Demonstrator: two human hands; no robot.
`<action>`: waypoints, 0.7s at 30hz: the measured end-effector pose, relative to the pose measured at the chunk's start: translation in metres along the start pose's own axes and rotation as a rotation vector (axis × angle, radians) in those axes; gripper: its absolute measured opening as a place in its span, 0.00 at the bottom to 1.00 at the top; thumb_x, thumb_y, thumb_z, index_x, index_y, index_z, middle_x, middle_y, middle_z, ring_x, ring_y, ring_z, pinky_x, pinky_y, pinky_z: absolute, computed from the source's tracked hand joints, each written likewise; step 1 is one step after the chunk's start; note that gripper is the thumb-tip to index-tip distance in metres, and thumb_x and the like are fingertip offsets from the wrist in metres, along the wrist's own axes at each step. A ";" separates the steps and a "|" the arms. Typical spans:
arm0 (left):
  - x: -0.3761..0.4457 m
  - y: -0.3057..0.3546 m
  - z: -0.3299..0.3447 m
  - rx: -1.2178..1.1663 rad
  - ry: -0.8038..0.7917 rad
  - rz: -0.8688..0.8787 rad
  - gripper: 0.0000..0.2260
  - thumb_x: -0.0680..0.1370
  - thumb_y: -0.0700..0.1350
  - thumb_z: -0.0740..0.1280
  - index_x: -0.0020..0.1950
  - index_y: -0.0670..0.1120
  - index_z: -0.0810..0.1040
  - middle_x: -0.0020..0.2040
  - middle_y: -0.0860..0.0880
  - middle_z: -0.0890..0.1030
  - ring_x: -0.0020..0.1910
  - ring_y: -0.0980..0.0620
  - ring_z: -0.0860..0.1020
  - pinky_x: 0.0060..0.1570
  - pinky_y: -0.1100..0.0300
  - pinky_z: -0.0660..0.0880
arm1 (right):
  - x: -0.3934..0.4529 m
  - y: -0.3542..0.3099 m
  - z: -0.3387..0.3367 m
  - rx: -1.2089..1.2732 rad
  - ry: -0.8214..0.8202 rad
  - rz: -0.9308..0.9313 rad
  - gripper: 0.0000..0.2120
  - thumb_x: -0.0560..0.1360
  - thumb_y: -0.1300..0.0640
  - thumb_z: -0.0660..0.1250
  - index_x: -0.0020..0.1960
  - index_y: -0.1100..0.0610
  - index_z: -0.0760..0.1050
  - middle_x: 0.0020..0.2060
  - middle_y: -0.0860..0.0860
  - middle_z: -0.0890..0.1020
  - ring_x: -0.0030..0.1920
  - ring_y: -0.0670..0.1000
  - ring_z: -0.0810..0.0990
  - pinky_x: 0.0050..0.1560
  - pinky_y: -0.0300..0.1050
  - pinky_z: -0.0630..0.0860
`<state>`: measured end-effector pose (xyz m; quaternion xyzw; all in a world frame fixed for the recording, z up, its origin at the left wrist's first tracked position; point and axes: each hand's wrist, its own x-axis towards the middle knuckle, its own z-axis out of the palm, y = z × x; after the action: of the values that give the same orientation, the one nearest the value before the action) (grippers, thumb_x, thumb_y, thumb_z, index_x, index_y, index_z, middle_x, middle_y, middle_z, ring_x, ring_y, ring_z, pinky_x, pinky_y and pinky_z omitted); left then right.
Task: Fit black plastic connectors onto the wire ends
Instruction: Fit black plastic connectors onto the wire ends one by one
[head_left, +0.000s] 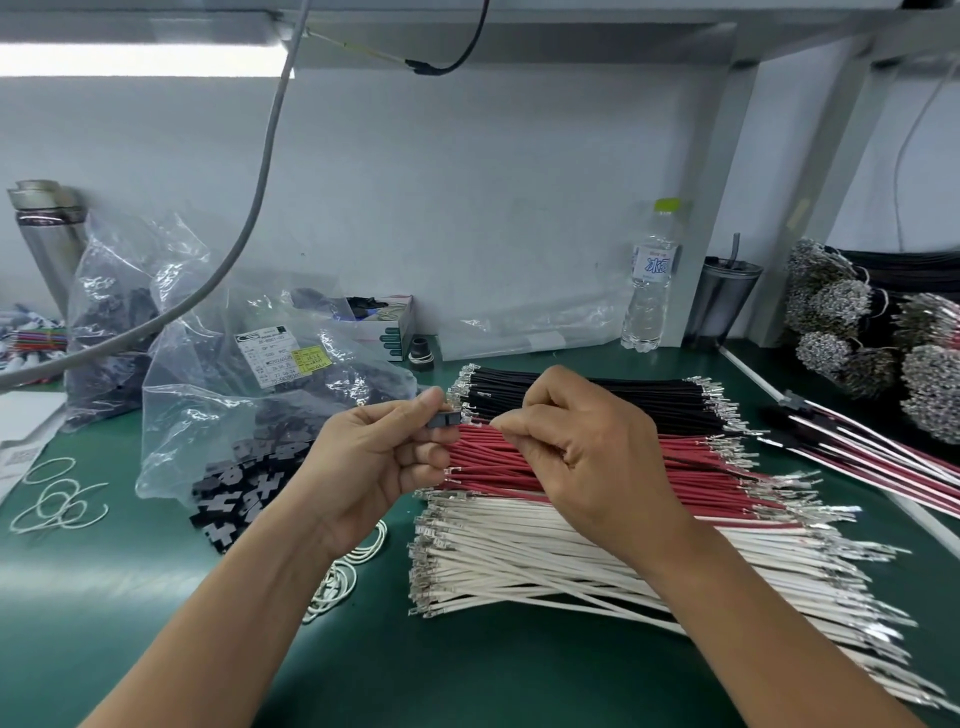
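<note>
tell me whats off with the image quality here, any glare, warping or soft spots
Head view: the strip light at top left is blown out to pure white; wide-angle distortion bends the shelf posts and stretches the forearms at the bottom edge; the plastic bags throw patchy glare; the left hand, its black connector and the right hand look slightly soft; shadows are faint.

water bottle (650, 291) label: blue chinese characters (illegible); bag (249, 395) sticker (270, 358): small print, unreadable.
</note>
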<state>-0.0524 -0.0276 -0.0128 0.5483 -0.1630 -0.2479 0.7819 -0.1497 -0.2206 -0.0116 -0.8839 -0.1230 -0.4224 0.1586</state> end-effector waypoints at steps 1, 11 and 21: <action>0.000 0.000 -0.001 0.005 -0.003 -0.005 0.13 0.70 0.49 0.76 0.46 0.41 0.87 0.39 0.42 0.84 0.30 0.52 0.81 0.31 0.61 0.81 | 0.000 0.001 -0.001 -0.046 -0.008 -0.042 0.05 0.76 0.58 0.74 0.51 0.52 0.86 0.39 0.45 0.76 0.37 0.44 0.73 0.32 0.42 0.74; 0.001 0.000 -0.003 0.053 -0.028 -0.005 0.13 0.67 0.48 0.78 0.44 0.40 0.88 0.41 0.40 0.85 0.30 0.52 0.82 0.31 0.61 0.82 | 0.000 0.008 0.001 0.233 -0.117 0.170 0.05 0.76 0.57 0.73 0.49 0.48 0.85 0.41 0.41 0.76 0.41 0.45 0.78 0.42 0.46 0.76; 0.001 0.000 0.001 -0.068 -0.056 -0.064 0.09 0.73 0.48 0.73 0.43 0.43 0.88 0.40 0.42 0.85 0.32 0.52 0.83 0.32 0.61 0.82 | -0.001 0.004 0.001 0.048 0.049 -0.008 0.06 0.79 0.54 0.71 0.52 0.52 0.86 0.40 0.45 0.75 0.37 0.44 0.73 0.35 0.42 0.75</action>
<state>-0.0521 -0.0291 -0.0129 0.5193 -0.1584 -0.2935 0.7868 -0.1478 -0.2241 -0.0140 -0.8687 -0.1327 -0.4416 0.1808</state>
